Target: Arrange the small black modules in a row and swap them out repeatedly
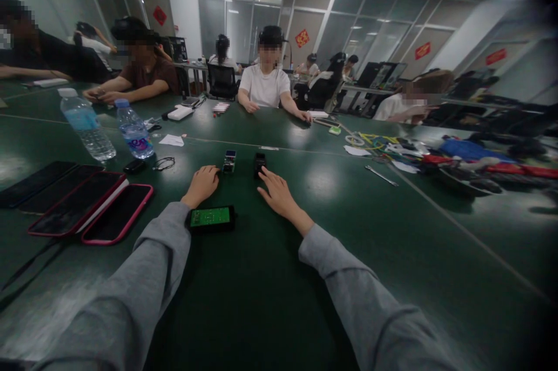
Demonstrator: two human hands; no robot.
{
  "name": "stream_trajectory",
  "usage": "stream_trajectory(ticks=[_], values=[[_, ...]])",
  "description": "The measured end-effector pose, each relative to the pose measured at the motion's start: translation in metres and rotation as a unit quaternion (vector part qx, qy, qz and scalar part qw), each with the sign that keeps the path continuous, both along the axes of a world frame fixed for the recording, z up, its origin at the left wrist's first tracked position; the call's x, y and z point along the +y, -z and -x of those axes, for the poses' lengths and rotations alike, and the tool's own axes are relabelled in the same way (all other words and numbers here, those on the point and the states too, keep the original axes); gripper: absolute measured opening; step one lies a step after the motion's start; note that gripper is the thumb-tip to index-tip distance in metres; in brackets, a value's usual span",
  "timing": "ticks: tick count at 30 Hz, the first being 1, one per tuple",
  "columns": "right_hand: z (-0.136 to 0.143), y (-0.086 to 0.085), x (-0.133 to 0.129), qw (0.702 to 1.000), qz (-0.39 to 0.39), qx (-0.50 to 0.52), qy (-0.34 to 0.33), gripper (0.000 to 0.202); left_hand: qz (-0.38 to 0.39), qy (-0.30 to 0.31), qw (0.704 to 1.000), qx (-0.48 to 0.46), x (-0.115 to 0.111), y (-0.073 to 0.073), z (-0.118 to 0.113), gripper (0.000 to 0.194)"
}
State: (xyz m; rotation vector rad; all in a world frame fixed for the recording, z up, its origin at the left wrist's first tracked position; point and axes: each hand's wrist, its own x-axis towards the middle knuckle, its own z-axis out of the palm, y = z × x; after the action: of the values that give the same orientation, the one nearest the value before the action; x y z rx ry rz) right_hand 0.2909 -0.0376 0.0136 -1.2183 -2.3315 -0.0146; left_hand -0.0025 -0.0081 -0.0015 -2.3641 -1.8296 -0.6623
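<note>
My left hand (pixel 203 184) rests palm down on the dark green table, its fingers stretched out and nothing seen in them. Just beyond its fingertips stands a small circuit module (pixel 229 161) with a dark blue screen-like top. Fingers apart, my right hand (pixel 276 193) lies low over the table. Its fingertips reach the near side of a small black block-shaped object (pixel 260 165); whether they touch it I cannot tell. Close to my left wrist lies a black-framed device (pixel 212 217) with a bright green face, which looks like a circuit board or a screen.
To the left are phones in dark and pink-red cases (pixel 117 214), two water bottles (pixel 134 131), a black oval item (pixel 135 166) and a thin cable (pixel 164 163). Tweezers (pixel 381 175) and a cluttered heap (pixel 475 156) lie right. Across the table sits a person (pixel 267 83).
</note>
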Motion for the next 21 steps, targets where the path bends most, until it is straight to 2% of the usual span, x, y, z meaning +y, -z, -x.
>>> stream_trajectory(ticks=[4,8,11,14,21], values=[[0.000,-0.004,-0.003,0.997,-0.032,0.047,0.047,0.036,0.007,0.001,1.000,0.004,0.001,0.000,0.001,0.037],[-0.001,-0.002,-0.003,0.992,-0.069,0.069,0.077,0.046,0.007,0.006,1.000,0.008,0.004,0.002,0.002,0.038],[-0.001,0.004,0.000,0.996,-0.030,0.030,0.081,0.054,0.005,0.006,1.000,0.006,0.004,0.003,0.002,0.038],[-0.002,0.007,0.003,0.997,0.008,0.018,0.077,0.053,0.002,0.006,1.000,0.006,0.004,0.002,0.002,0.037],[-0.003,0.004,0.001,0.994,-0.003,0.071,0.088,0.043,0.003,0.005,1.000,-0.002,0.003,0.002,0.001,0.037]])
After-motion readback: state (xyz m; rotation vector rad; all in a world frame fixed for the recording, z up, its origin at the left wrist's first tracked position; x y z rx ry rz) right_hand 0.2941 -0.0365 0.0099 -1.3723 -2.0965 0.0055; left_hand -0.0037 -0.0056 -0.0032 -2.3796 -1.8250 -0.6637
